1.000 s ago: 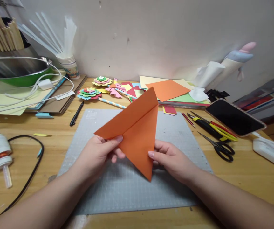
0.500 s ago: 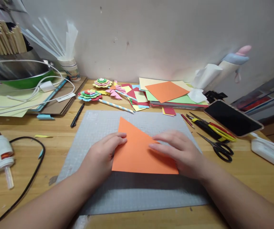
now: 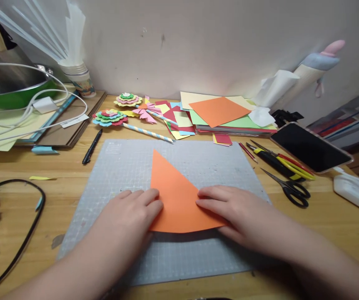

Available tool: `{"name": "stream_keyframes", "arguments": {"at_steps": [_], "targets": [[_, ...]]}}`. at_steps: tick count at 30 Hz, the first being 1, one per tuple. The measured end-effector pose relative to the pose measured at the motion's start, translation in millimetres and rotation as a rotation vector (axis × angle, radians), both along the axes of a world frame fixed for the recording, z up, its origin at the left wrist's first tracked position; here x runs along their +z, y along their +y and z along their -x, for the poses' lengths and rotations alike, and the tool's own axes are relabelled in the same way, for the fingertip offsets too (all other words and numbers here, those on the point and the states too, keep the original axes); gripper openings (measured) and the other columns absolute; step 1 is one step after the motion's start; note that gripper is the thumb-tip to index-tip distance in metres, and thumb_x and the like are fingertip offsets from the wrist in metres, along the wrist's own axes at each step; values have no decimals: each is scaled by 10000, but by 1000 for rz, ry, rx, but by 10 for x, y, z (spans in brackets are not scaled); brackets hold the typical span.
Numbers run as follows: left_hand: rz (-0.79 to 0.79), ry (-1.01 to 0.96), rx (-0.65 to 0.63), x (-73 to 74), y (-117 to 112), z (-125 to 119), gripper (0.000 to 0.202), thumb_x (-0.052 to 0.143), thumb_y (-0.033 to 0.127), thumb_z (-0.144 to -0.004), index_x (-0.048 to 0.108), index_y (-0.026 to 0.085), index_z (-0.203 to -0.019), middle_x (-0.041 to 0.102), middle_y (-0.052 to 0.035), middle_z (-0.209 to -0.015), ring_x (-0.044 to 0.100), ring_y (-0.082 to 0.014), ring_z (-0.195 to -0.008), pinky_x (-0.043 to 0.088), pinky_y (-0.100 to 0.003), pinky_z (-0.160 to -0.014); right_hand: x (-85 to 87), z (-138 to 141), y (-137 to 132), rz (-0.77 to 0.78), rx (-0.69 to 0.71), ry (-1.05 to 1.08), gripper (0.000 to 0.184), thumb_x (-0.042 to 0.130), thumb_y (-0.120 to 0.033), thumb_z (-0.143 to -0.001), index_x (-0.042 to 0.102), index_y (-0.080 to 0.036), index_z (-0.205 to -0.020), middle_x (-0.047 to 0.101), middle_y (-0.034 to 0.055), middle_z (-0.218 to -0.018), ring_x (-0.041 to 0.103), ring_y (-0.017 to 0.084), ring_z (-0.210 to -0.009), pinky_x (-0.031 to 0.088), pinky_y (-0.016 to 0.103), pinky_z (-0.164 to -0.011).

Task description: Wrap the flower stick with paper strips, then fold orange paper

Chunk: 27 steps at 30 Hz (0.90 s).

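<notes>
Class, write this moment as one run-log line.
left hand: flat on orange paper triangle | right hand: flat on its right corner | triangle lies on grey cutting mat

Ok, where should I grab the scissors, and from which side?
By the black handle loops, coming from the near right. The scissors lie flat on the table, blades pointing away toward the mat, so the loops face you.

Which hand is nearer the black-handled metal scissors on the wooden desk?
Right. The right hand lies flat on the folded orange paper triangle, just left of the black-handled metal scissors. The left hand rests on the triangle's opposite edge, farther left.
</notes>
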State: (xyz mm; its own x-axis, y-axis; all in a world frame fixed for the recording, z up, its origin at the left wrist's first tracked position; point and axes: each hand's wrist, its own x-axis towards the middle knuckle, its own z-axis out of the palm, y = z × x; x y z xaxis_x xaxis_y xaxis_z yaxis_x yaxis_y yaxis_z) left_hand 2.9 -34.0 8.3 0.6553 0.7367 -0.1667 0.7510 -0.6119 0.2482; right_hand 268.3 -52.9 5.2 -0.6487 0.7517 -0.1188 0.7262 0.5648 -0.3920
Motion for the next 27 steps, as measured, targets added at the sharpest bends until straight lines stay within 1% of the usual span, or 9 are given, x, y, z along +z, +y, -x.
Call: {"name": "stream_keyframes", "arguments": {"at_steps": [5,8,11,14,17,20,22,25,27], "targets": [[100,-108,157,-48,118,28,177,496,231,-829,672,224,-835,626,-38,-911,587,-203,-826,434,-341,-734,-14,40,106,93,-189,56,83,551,-201,-845,634,-203,-841,612,64,-968,574,206,-895,467,356,-785],[101,-118,271,-122,210,23,332,474,431,-877,636,197,-707,595,-35,-804,549,-188,-748,414,-332,-682,-93,71,178,111,-380,81,195,539,-328,-881,600,-198,-749,584,52,-880,565,189,-806,460,331,-704],[-22,-73,327,-208,255,13,373,538,510,-826,568,183,-647,560,-34,-746,508,-196,-712,392,-350,-663,-182,104,224,46,-469,27,254,551,-405,-866,564,-200,-716,564,47,-840,552,194,-759,442,328,-643],[-165,-126,287,-279,254,4,244,606,422,-809,601,178,-823,566,-52,-858,506,-218,-811,397,-371,-719,-253,122,234,-67,-506,-59,267,605,-439,-817,511,-203,-737,555,48,-817,544,217,-748,430,341,-612],[-227,-238,53,-324,237,-3,225,507,224,-890,619,290,-1074,547,-56,-1080,489,-231,-981,381,-394,-806,-308,110,225,-107,-534,-17,341,660,-416,-778,523,-186,-991,573,67,-932,557,230,-799,453,351,-642],[-236,-250,-138,-352,219,-8,419,448,120,-901,615,431,-1127,528,-30,-1161,457,-244,-1069,356,-415,-844,-328,101,202,-186,-493,71,562,676,-361,-779,447,-176,-1259,527,110,-1094,537,250,-946,463,376,-765],[-231,-228,-131,-367,209,-11,455,461,105,-892,614,454,-1140,528,-30,-1158,448,-253,-1079,350,-425,-861,-309,123,170,-287,-385,98,467,629,-308,-825,495,-218,-1264,503,107,-1108,505,249,-981,432,397,-822],[-204,-211,-66,-395,199,-11,427,478,147,-901,614,470,-1145,526,-34,-1125,448,-251,-1059,357,-427,-860,-259,200,100,-389,-139,99,241,521,-304,-907,623,-292,-1124,531,83,-1084,483,243,-960,375,420,-828],[-189,-215,-49,-414,200,-7,404,484,172,-906,617,475,-1138,525,-34,-1109,451,-246,-1047,359,-426,-856,-242,254,56,-401,-16,77,241,474,-361,-934,641,-306,-1099,559,72,-1096,474,251,-979,340,438,-841]]}}
